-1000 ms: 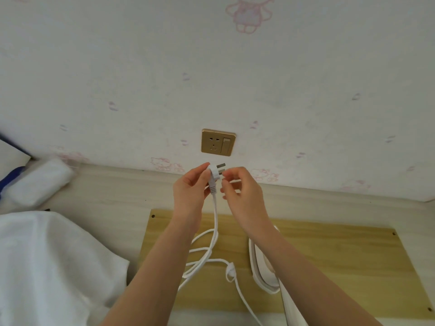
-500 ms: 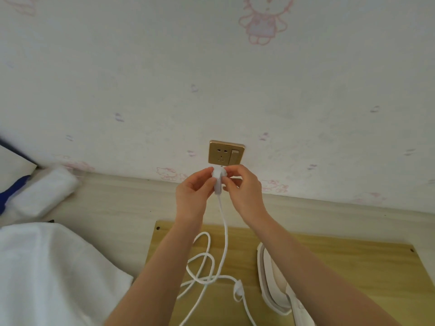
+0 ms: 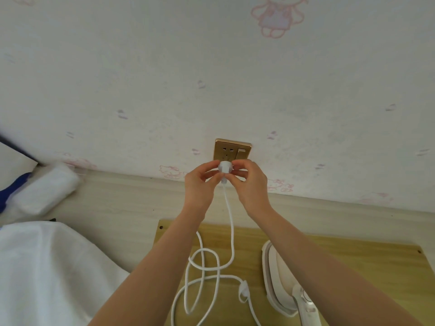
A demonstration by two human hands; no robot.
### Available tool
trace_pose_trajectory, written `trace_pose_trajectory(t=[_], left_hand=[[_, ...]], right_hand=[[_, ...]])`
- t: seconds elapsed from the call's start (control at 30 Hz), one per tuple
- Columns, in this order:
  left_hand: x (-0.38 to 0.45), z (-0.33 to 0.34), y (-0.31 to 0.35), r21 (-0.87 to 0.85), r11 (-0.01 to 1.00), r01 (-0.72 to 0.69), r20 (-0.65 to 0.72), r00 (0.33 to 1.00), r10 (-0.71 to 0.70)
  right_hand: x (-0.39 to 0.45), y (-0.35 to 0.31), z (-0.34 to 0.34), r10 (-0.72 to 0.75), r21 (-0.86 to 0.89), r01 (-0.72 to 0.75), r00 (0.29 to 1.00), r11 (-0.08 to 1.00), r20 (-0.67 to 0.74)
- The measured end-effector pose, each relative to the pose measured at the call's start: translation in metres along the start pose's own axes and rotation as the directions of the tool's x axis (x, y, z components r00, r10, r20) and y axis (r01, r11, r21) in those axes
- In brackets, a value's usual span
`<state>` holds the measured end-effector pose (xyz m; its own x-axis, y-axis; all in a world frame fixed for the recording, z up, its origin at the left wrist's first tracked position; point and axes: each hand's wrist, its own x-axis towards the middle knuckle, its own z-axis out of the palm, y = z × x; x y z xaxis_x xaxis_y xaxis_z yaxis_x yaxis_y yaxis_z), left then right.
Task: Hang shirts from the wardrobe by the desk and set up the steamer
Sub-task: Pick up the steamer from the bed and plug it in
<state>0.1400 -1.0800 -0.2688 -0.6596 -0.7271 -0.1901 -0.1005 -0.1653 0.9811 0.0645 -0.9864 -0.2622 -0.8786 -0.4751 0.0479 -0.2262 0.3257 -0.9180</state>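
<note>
Both hands hold the steamer's white plug [image 3: 224, 167] just below a gold wall socket [image 3: 231, 150]. My left hand [image 3: 200, 183] pinches it from the left, and my right hand [image 3: 249, 182] pinches it from the right. The plug's prongs are hidden from me. Its white cord [image 3: 229, 222] hangs down and loops over the wooden desk board [image 3: 353, 257]. The white handheld steamer [image 3: 280, 276] lies on the board under my right forearm.
White fabric [image 3: 44, 271] lies at the lower left. A white wrapped bundle [image 3: 47, 189] lies against the wall at the left, beside something blue [image 3: 14, 189]. The wall has pale cartoon wallpaper. A light ledge [image 3: 122, 201] runs between wall and board.
Both hands have raised the plug toward the socket and turned it so its round back faces me. The cord has been pulled up with it.
</note>
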Motion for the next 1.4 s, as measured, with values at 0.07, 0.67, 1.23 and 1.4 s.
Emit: trace_pose_trajectory(t=[0.07, 0.67, 1.23, 1.4], left_hand=[[0.003, 0.001, 0.0, -0.008, 1.0, -0.013, 0.008, 1.0, 0.013], [0.016, 0.006, -0.002, 0.015, 1.0, -0.007, -0.018, 1.0, 0.007], [0.021, 0.01, -0.003, 0.1, 0.994, -0.034, -0.059, 0.997, 0.04], [0.021, 0.008, 0.005, 0.144, 0.989, -0.033, -0.063, 0.997, 0.042]], right_hand=[[0.001, 0.0, 0.001, -0.007, 0.001, 0.007, 1.0, 1.0, -0.021], [0.012, 0.004, 0.008, -0.034, -0.062, 0.028, 0.995, 0.998, -0.089], [0.021, 0.003, 0.008, -0.033, -0.064, 0.026, 0.994, 0.998, -0.108], [0.026, -0.003, 0.001, -0.051, -0.18, 0.039, 0.997, 0.983, -0.066]])
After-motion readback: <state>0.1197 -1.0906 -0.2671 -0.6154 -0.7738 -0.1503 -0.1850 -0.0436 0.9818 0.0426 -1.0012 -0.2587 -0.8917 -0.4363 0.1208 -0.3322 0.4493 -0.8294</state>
